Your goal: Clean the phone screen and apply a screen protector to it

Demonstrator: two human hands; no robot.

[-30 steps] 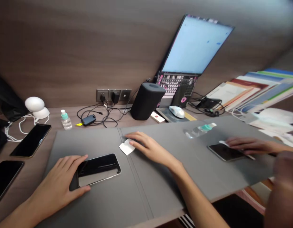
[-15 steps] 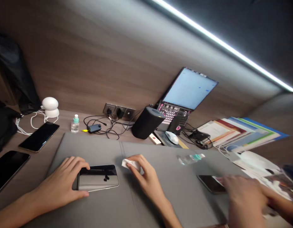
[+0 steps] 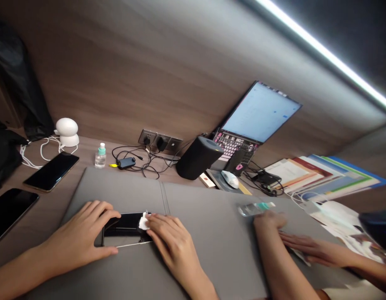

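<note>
A smartphone lies screen up on the grey desk mat. My left hand grips its left end, thumb at the near edge and fingers at the far edge. Pinched in the fingers of my right hand is a crumpled white tissue, pressed against the right part of the screen. That hand covers the phone's right end.
Two dark phones lie at left near a small clear bottle. Behind the mat stand a black speaker and a laptop. At right, another person's hands work over the mat beside a lying bottle.
My right hand has moved left, bringing the tissue from the mat onto the phone's screen. My left hand keeps its hold. The other person's hands have shifted left over their phone.
</note>
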